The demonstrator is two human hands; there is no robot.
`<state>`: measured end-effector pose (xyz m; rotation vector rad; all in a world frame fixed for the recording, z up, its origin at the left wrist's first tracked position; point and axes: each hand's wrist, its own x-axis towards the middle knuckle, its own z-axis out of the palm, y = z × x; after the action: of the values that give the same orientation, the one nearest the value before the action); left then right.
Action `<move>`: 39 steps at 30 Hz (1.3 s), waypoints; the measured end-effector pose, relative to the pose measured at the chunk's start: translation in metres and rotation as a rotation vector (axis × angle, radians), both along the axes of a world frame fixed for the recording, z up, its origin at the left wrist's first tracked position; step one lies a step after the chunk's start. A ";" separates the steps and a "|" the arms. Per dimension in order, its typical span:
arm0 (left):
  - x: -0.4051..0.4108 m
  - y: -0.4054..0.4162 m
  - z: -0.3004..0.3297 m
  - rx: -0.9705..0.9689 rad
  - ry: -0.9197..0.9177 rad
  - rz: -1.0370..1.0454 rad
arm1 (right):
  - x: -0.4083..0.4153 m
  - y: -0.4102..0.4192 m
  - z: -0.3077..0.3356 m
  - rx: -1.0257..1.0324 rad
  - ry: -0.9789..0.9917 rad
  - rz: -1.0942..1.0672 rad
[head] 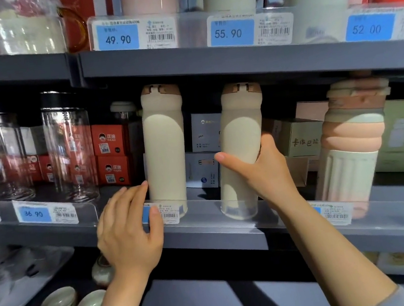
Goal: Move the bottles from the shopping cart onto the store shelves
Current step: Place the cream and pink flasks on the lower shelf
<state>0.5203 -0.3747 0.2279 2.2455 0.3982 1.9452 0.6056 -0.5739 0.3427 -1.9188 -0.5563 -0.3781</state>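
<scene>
Right hand [263,170] grips tall cream matte bottle with tan cap [240,147] mid-body, base at front edge of grey middle shelf [207,232]. Left hand [128,230], fingers relaxed, touches twin cream bottle [164,147] low. Likely rigid, light, top-heavy; hold mid-body.

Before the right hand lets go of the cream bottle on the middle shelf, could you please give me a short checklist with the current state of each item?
1. Right hand grips the right cream bottle with brown cap: ok.
2. Bottle base behind the clear plastic shelf lip: ok.
3. Bottle upright: not ok, it leans slightly.
4. Base resting flat on the grey middle shelf: cannot tell.
5. Left hand steadies the left cream bottle, fingertips touching: ok.
6. Gap to the peach ribbed bottle: ok.
</scene>
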 end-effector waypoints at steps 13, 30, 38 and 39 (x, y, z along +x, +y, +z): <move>-0.003 0.002 0.000 0.027 0.020 -0.037 | -0.010 0.002 -0.006 -0.072 0.006 -0.073; -0.004 0.006 -0.003 0.039 0.002 -0.119 | -0.105 -0.055 -0.034 -0.517 -0.229 -0.338; -0.112 -0.024 -0.026 -0.017 0.262 -0.343 | -0.191 -0.077 -0.078 -0.481 -0.038 -0.004; -0.136 -0.031 -0.041 -0.028 0.304 -0.386 | -0.202 -0.079 -0.090 -0.456 -0.014 0.034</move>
<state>0.3848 -0.4059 0.1868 2.3866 0.0164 1.4087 0.4038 -0.6529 0.2526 -2.3396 -0.7300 -0.2561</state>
